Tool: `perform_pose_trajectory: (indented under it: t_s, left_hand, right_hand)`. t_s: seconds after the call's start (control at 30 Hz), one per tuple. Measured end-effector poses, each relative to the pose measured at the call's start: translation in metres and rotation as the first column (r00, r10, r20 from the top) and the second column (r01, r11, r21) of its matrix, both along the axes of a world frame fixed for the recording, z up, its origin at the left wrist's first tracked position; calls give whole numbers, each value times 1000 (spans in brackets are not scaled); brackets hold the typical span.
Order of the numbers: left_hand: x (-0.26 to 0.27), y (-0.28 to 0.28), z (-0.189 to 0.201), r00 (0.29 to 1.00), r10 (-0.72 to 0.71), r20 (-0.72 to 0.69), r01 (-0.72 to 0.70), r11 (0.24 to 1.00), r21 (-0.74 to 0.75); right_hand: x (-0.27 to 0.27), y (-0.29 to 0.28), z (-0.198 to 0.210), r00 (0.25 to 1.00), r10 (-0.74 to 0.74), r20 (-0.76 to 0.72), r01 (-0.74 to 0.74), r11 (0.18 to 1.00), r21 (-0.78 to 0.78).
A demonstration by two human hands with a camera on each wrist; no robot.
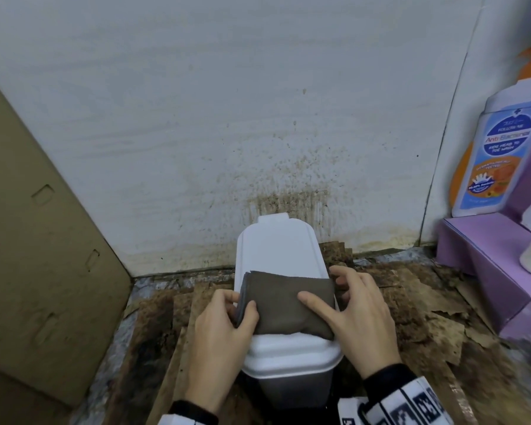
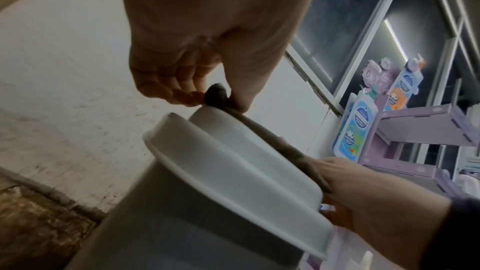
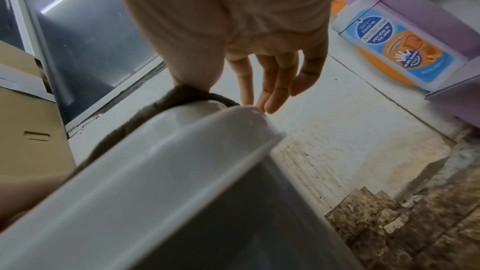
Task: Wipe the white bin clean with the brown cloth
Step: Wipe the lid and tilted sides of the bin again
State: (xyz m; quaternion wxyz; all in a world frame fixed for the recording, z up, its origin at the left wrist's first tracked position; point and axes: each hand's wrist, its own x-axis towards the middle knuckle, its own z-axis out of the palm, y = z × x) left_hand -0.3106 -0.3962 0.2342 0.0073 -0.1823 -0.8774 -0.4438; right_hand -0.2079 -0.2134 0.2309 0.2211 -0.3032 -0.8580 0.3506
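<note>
With left fingers (image 2: pixel 182 93) curled against the thumb, pinched the folded left edge of the brown cloth (image 1: pixel 288 302). Held that cloth flat across the middle of the white bin (image 1: pixel 276 250) lid, left hand (image 1: pixel 224 323) at the bin's left rim, right hand (image 1: pixel 359 314) at its right rim. Pressed down on the cloth with the right thumb. Ran the right fingers (image 3: pixel 275 87) straight and loosely spread past the bin's right rim, tips touching that rim.

Covered the lid from side to side with the cloth, yet left the far part bare up to a small tab at the back edge, close against the stained wall (image 1: pixel 227 118) behind the bin. Showed a bare strip of lid on the near side too. Had open room on both flanks: cardboard panel (image 1: pixel 43 240) well apart to the bin's left, purple shelf (image 1: pixel 485 259) with a blue-and-orange bottle (image 1: pixel 491 157) well apart to the bin's right, peeling brown floor (image 1: pixel 426 317) around the bin's base.

Could not see most of the bin's body from the head view, hidden under the lid and wrists. Could not tell the number of folds in the cloth. Lost both forearms at the lower frame edge, with only a patterned sleeve (image 1: pixel 411 403) showing near the bin's front.
</note>
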Motion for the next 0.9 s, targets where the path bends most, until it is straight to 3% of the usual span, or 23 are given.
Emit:
perform_pose_trajectory:
  t_s: [0.13,0.27,0.47,0.6,0.73,0.9]
  left_hand:
    - [9,1,4,999,40,21,-39,999,-30]
    - [7,4,3,997,77,4,-77,996,-44]
    - [9,9,0,987,81,-139,-100,985,-139]
    - [18,12,3,965,75,-250,-136,961,-239]
    - [19,14,8,977,61,-203,-113,961,-252]
    - [23,15,18,988,38,-151,-107,868,-486]
  right_hand:
    - [4,-1,3,998,-21,-65,14,995,-99]
    - [8,-4,8,999,10,-53,-13,997,-70]
    - [6,-5,3,1000,-8,-20,6,997,-72]
    - [4,-9,-2,994,-20,-104,19,1000,-6]
    - [3,-15,-5,990,-37,-138,46,997,56]
    - [3,-10,-6,989,-62,-137,54,997,-59]
